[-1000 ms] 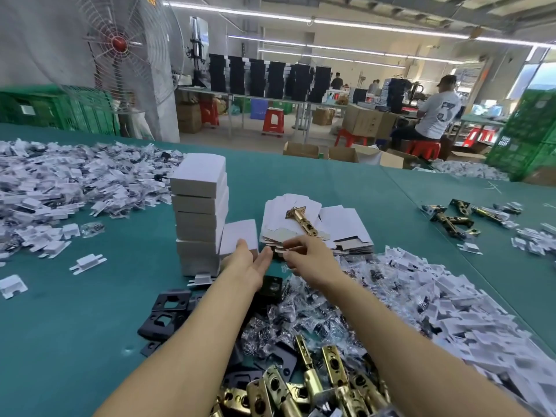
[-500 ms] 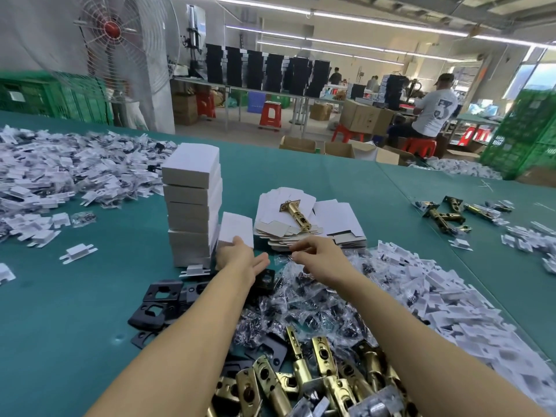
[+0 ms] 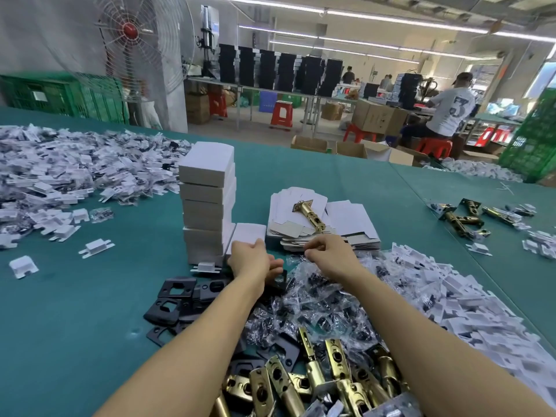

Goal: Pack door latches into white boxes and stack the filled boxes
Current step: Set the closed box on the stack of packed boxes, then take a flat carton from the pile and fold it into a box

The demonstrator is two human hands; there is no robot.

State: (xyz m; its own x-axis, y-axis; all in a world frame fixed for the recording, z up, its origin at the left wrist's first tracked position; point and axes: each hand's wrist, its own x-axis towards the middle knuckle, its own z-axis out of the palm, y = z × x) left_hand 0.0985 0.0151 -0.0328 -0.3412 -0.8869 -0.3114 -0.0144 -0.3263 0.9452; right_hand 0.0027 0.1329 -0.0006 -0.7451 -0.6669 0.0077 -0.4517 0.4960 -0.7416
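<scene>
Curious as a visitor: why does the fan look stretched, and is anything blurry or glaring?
Head view: the wide-angle lens stretches the fan near the corner; head view: ceiling tube lights glare, shadows on the green table are faint; head view: brass latches at the bottom edge look soft.

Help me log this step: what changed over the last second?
The right hand drew back from the front edge of the flat boxes onto the clear bags, fingers curled; whether it pinches one is unclear. The left hand stayed at the foot of the small white box beside the stack. Stack and the latch on the flat boxes unchanged.
</scene>
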